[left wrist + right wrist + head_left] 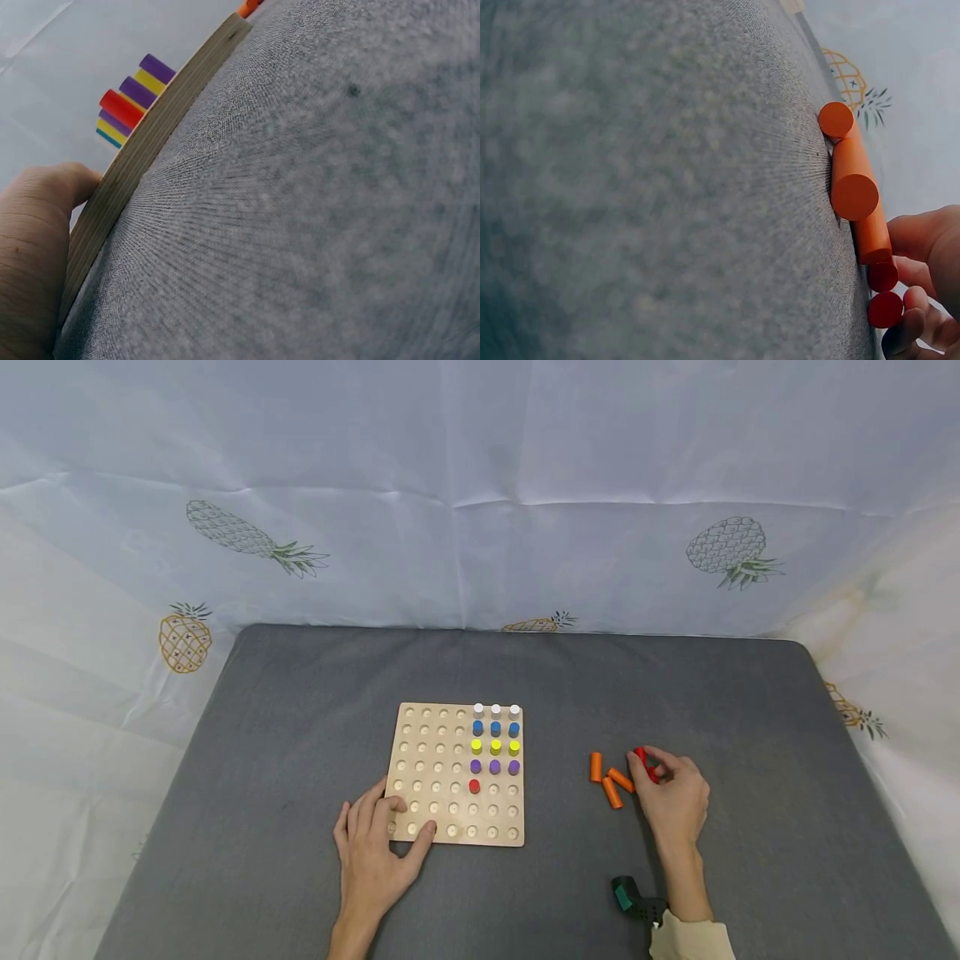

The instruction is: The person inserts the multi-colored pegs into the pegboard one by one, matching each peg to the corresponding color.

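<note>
A square wooden pegboard (420,767) lies on the grey table, its right-hand columns holding rows of white, blue, yellow and purple pegs. Just one red peg (474,787) stands in the row nearer me. My left hand (372,852) holds the board's near left corner, thumb at the front edge and index finger bent over the top. Over to the right, my right hand (675,793) pinches at a red peg (640,752) with thumb and fingertips. Another red peg (886,310) lies beside it under the fingers, partly hidden.
Several loose orange pegs (612,792) lie just left of my right hand. A black and green device (626,897) sits by my right wrist. White cloth with printed pineapples (228,531) hangs behind and beside the table (315,693).
</note>
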`<state>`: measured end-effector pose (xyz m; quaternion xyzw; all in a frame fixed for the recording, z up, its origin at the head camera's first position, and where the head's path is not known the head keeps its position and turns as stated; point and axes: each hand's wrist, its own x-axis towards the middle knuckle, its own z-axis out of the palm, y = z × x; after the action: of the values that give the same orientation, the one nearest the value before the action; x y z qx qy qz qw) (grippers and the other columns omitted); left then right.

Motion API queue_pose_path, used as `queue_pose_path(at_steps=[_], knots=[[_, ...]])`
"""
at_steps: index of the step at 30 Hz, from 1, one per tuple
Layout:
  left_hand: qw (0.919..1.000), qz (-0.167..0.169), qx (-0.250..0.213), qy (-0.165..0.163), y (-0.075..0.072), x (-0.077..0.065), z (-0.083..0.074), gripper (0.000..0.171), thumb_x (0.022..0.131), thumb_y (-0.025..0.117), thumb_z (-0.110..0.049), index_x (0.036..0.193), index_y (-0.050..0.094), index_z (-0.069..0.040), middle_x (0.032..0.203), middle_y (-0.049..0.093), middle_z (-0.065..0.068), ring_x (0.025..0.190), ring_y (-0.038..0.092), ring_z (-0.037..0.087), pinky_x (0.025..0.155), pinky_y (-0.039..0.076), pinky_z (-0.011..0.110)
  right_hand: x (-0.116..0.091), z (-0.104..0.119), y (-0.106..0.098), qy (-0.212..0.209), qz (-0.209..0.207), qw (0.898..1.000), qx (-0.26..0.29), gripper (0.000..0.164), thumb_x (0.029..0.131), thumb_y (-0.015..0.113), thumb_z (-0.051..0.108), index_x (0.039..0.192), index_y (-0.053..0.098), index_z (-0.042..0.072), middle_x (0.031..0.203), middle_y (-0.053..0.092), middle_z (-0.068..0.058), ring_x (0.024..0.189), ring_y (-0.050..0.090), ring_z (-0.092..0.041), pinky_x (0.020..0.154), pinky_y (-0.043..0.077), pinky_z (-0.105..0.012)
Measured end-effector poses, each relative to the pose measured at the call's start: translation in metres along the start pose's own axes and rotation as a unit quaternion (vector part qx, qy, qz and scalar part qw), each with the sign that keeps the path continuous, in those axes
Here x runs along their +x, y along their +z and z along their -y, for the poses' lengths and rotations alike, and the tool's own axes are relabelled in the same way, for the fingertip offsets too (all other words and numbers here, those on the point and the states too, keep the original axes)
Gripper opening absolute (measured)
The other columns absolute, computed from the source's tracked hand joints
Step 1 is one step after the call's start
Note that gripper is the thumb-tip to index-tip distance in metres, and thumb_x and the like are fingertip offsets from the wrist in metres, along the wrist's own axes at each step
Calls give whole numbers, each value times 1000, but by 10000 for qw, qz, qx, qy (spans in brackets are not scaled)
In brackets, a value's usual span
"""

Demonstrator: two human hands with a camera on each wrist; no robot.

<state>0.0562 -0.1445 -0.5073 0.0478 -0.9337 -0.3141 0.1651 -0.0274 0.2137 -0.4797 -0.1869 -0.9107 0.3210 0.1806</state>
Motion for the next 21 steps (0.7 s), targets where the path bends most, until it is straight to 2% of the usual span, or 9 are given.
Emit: queue_pose_path(at_steps=[11, 17, 21], knots=[[10000, -28, -19, 13, 0, 0, 0, 39, 76, 86, -36, 94, 59, -14, 141, 59, 21, 131, 49, 37, 112, 19, 73, -1, 4, 0, 208, 215, 9992, -263, 29, 87, 80, 30, 104, 81, 6, 83, 60, -12, 64, 44, -17, 48, 32, -28], [10000, -14, -32, 10, 0, 0, -1, 39, 76, 86, -36, 94, 59, -14, 141, 58, 21, 131, 49, 37, 111, 20, 73, -1, 6, 0, 274, 242, 9990, -274, 27, 88, 78, 30, 102, 81, 7, 84, 59, -11, 66, 46, -20, 48, 32, -28], [10000, -8, -47, -1, 0, 0, 0, 39, 76, 86, -36, 95, 59, -14, 142, 58, 21, 131, 49, 37, 112, 19, 73, -1, 7, -2, 256, 206, 9992, -208, 27, 87, 79, 30, 101, 81, 7, 83, 59, -10, 65, 44, -16, 48, 31, -27]])
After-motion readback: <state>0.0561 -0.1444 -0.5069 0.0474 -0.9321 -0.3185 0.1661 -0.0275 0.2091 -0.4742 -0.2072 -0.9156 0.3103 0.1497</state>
